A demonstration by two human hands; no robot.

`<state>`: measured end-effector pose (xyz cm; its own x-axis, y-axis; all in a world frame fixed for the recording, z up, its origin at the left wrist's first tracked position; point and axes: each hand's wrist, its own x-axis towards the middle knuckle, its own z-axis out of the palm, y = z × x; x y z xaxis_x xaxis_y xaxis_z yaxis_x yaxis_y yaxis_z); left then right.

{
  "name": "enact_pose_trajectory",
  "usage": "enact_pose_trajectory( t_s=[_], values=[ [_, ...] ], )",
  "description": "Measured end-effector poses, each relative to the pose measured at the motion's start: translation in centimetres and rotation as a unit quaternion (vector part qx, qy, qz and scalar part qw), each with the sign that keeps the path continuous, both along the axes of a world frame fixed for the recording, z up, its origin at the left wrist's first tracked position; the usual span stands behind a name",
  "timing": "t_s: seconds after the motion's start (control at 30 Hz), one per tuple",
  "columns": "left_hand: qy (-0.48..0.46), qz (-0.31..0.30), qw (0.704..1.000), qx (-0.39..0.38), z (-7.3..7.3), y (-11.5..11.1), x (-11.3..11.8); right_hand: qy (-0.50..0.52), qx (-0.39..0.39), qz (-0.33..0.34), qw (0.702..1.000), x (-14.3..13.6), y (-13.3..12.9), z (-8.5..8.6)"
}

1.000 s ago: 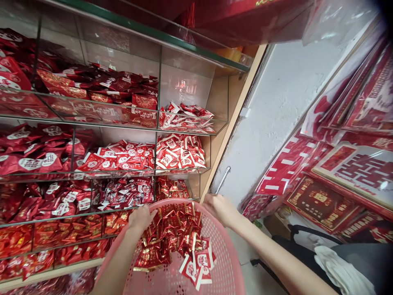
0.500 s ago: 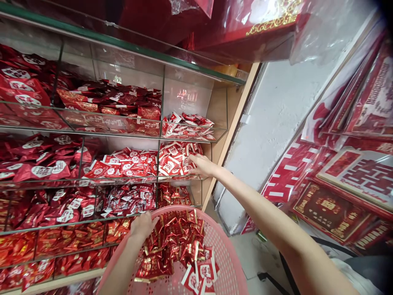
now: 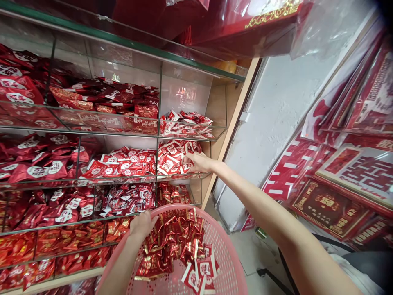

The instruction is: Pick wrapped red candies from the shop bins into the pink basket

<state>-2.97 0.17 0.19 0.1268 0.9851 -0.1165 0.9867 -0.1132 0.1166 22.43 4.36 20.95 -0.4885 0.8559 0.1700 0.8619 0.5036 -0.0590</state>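
Note:
A pink plastic basket (image 3: 231,254) is below the shelves, its rim gripped by my left hand (image 3: 141,224). Inside it lie many red-and-gold wrapped candies (image 3: 175,237), with several red-and-white candy packets (image 3: 205,268) at the near right. My right hand (image 3: 198,162) reaches into a shelf compartment, its fingers curled at a pile of red-and-white packets (image 3: 168,162). Thumb and forefinger appear closed on a packet at the pile's right side; the other fingertips are partly hidden.
Glass-fronted shelves (image 3: 123,133) hold heaps of red packets on the left. A wooden side panel (image 3: 233,119) ends the shelving. Red boxes (image 3: 245,37) overhang the top. Red paper decorations (image 3: 331,205) and a dark chair (image 3: 368,262) stand to the right.
My right hand has shifted slightly left over the packets, and its fingers look more curled. My left hand stays on the basket rim. The view has moved a little.

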Motion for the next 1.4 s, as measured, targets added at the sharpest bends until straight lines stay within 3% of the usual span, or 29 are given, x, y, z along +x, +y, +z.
enact_pose_trajectory(
  t_s=[0.2,0.4,0.53,0.63,0.73,0.87,1.0,1.13,1.4],
  values=[
    [0.000,0.000,1.000,-0.010,-0.1,0.1,0.0,0.112,-0.061,0.040,0.991,0.9,-0.7,0.5],
    [0.004,-0.001,1.000,-0.005,-0.1,0.2,0.0,0.337,-0.091,0.108,0.931,0.9,-1.4,0.3],
    [-0.003,-0.009,1.000,-0.008,0.3,0.1,0.0,0.405,-0.090,0.106,0.904,0.7,-3.5,0.8],
    [-0.005,-0.003,1.000,-0.009,0.4,0.0,0.0,0.396,-0.099,0.109,0.906,0.7,-6.2,0.4],
    [-0.008,0.000,1.000,-0.013,0.3,0.1,0.0,0.328,-0.156,0.108,0.925,0.6,-9.4,-2.3],
    [-0.005,0.001,1.000,-0.012,0.2,0.2,0.1,0.174,-0.232,0.097,0.952,0.9,-13.2,-8.9],
    [-0.001,0.005,1.000,-0.011,0.1,0.1,0.2,0.033,-0.235,0.087,0.968,1.7,-15.7,-14.3],
    [-0.003,0.004,1.000,-0.012,0.0,0.2,0.2,-0.025,-0.227,0.082,0.970,2.4,-17.0,-16.4],
    [0.000,0.005,1.000,-0.004,0.2,0.0,0.3,-0.077,-0.168,0.078,0.980,2.5,-16.9,-18.0]
  ],
)
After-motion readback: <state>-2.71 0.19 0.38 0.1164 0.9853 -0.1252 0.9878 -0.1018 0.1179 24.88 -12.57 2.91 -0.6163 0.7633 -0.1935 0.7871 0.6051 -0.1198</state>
